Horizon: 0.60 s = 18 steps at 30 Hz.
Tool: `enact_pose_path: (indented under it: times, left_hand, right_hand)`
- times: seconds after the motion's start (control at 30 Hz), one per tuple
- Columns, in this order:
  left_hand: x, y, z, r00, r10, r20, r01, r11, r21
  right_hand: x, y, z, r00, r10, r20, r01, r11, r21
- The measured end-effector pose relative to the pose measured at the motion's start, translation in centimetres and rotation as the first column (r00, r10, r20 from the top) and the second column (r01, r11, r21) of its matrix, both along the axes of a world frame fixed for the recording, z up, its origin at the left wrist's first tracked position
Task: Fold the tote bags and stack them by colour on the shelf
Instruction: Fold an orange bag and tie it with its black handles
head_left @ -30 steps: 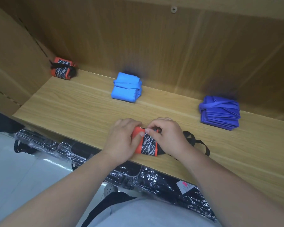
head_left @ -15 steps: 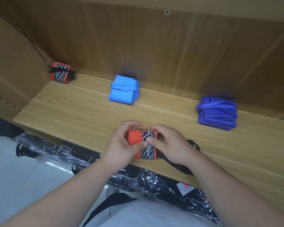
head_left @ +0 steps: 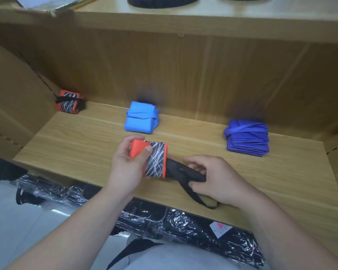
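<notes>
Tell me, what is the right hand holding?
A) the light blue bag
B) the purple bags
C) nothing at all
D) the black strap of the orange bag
D: the right hand pinches the black strap that trails from the folded orange tote bag, while the left hand grips the bag itself.

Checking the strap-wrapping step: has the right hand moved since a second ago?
Yes. The right hand has left the orange bag and slid right toward the purple stack, now pinching the black straps.
</notes>
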<state>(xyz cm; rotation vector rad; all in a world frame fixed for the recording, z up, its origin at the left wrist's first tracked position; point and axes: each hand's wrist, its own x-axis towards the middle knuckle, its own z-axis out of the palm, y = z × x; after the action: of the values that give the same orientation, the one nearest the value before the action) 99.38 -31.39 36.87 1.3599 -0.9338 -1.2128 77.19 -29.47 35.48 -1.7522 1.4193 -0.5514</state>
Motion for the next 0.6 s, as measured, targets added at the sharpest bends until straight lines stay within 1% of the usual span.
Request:
enact_pose_path:
  times: [0.1, 0.17, 0.2, 0.27, 0.3, 0.37, 0.4, 0.47, 0.5, 0.57, 0.6]
  left_hand:
    - [0.6, 0.0, 0.5, 0.998, 0.062, 0.017, -0.062, 0.998, -0.005]
    - [0.3, 0.1, 1.0, 0.996, 0.083, 0.014, -0.083, 0.997, -0.004]
    - [0.0, 0.2, 1.2, 0.997, 0.080, 0.015, -0.080, 0.997, -0.002]
    - [-0.8, 0.2, 1.6, 0.998, 0.056, 0.002, -0.056, 0.998, -0.001]
    - [-1.2, 0.2, 1.8, 0.999, 0.042, -0.009, -0.042, 0.999, -0.005]
    - [-1.7, 0.0, 2.1, 0.999, 0.037, -0.015, -0.038, 0.999, -0.017]
    - [-1.7, -0.1, 2.3, 0.999, 0.049, -0.004, -0.050, 0.998, -0.024]
    - [-1.3, -0.4, 2.4, 0.997, 0.074, 0.032, -0.073, 0.997, -0.039]
    - [-1.0, -0.5, 2.3, 0.995, 0.082, 0.052, -0.079, 0.996, -0.049]
    - [-0.4, -0.6, 1.9, 0.991, 0.077, 0.108, -0.070, 0.995, -0.072]
    - [-0.3, -0.6, 1.7, 0.988, 0.068, 0.142, -0.057, 0.995, -0.079]
  right_hand:
    - [-0.5, 0.9, 0.7, 0.999, -0.033, 0.015, 0.034, 0.999, -0.036]
    - [-0.3, 1.0, 1.0, 0.998, -0.053, 0.040, 0.054, 0.998, -0.023]
    - [0.1, 1.0, 1.1, 0.998, -0.055, 0.022, 0.056, 0.998, -0.028]
    - [1.1, 1.0, 0.9, 0.998, -0.042, -0.049, 0.037, 0.994, -0.100]
    - [1.6, 1.1, 0.7, 0.997, -0.057, -0.054, 0.048, 0.987, -0.154]
    - [1.8, 1.0, 0.3, 0.991, -0.132, 0.001, 0.128, 0.962, -0.242]
    - [1.6, 1.0, 0.5, 0.984, -0.167, 0.056, 0.175, 0.956, -0.235]
    - [0.7, 1.1, 1.4, 0.966, -0.195, 0.168, 0.221, 0.963, -0.153]
    - [0.3, 1.1, 2.2, 0.958, -0.185, 0.221, 0.206, 0.976, -0.075]
    - [-0.4, 1.2, 3.2, 0.921, -0.125, 0.368, 0.080, 0.988, 0.135]
    - [-0.7, 1.4, 3.4, 0.900, -0.088, 0.427, -0.003, 0.978, 0.209]
